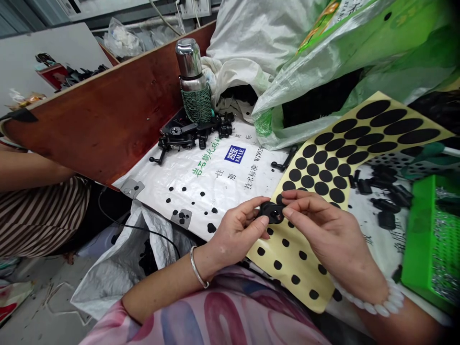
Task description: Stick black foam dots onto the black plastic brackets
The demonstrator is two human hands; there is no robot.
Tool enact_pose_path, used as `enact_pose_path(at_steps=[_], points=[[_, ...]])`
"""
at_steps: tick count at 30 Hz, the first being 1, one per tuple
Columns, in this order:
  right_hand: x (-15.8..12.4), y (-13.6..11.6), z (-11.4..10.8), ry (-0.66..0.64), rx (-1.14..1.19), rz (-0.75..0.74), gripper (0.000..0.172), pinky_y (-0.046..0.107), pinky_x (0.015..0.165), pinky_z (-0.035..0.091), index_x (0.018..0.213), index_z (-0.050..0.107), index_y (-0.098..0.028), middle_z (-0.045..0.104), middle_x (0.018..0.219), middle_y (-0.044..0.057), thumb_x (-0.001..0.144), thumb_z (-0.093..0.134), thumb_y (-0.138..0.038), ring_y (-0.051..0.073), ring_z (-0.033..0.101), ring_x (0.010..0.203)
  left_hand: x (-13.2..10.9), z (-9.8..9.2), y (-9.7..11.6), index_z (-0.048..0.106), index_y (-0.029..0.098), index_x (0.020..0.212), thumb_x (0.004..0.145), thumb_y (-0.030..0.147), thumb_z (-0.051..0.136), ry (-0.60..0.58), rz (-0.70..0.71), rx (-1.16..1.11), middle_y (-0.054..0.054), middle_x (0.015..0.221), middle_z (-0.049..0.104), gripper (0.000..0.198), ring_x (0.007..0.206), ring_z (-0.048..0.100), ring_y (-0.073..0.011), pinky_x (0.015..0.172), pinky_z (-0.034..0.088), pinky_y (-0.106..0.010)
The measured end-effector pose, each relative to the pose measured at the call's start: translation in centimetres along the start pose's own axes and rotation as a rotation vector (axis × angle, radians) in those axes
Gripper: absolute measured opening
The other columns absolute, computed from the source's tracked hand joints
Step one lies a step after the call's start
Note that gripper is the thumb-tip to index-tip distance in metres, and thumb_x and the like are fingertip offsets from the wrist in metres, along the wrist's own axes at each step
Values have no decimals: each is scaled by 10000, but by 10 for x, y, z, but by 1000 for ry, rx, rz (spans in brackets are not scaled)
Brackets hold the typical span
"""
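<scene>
My left hand (237, 232), a metal bangle on its wrist, is closed on a small black plastic part (271, 213) with a rounded body and a raised middle. My right hand (330, 235), wearing a pale bead bracelet, has its thumb and forefinger pinched at the part's right edge. Fingers cover some of the part, so its whole shape is hidden. Under both hands lies a yellow backing sheet (305, 287) with rows of black round stickers (327, 163). The sheet reaches from my lap up towards the bags.
Black crank-like parts (185, 134) are piled beside a steel flask (190, 62). Loose black pieces (386, 218) lie near a green basket (417, 254) of small metal hardware. Plastic sacks (305, 81) stand behind. A wooden partition (118, 100) borders the left, with another person's arm (32, 170) beyond.
</scene>
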State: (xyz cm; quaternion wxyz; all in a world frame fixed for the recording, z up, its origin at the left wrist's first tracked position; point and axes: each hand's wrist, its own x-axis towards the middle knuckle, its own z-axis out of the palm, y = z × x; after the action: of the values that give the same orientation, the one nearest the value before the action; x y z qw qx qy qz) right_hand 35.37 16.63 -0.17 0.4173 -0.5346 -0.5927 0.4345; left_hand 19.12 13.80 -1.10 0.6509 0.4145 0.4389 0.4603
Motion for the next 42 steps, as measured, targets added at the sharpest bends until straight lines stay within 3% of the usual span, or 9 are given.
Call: enact_pose_path(at_steps=[6,12,17,20,24,31,42], points=[[3,-4,1,-51,-32,20,180,406,892,417,647,632,-207,626,1043,61,724,681,-363,263,585,991,1,-5,1,529,97,1218,760,337,661,-6,-83,-43,-15,656,619,533,561,558,-88,545,407,-178],[8,-10,1,-120,-57,71,223,416,931,384,636,639,-204,636,1059,69,726,669,-405,271,570,1022,4,-7,0,595,139,1093,831,456,553,25,-83,-102,-68,836,677,413,528,574,-90,508,400,-188],[5,-13,1,-90,-97,-8,194,394,895,407,641,632,-216,629,1035,62,731,652,-387,265,571,1007,3,-6,0,499,95,1238,793,246,571,0,-102,-11,-61,820,657,475,615,578,-90,597,430,-189],[-5,-22,0,-49,-191,-116,153,385,867,413,641,607,-238,615,1013,44,746,623,-349,255,572,983,4,-7,-6,430,113,1311,734,107,560,3,-28,97,-83,1010,639,592,738,588,-104,733,457,-225],[-13,-36,-9,9,-216,-173,129,388,880,410,674,608,-255,608,1047,29,752,628,-356,255,570,981,5,-9,-7,409,106,1331,743,89,519,28,15,149,-78,998,636,598,770,587,-118,793,455,-254],[7,-29,-19,-163,52,169,278,426,891,427,590,632,-221,644,1088,61,654,725,-475,321,556,1059,2,-5,8,415,88,1332,715,70,512,-5,-98,73,-55,858,632,625,687,585,-110,703,452,-229],[11,-17,-15,-233,55,188,276,393,897,427,617,642,-218,648,1079,50,677,738,-470,297,553,1071,1,-6,4,443,113,1324,685,56,523,-46,-93,88,-87,965,647,647,673,595,-105,677,449,-225]])
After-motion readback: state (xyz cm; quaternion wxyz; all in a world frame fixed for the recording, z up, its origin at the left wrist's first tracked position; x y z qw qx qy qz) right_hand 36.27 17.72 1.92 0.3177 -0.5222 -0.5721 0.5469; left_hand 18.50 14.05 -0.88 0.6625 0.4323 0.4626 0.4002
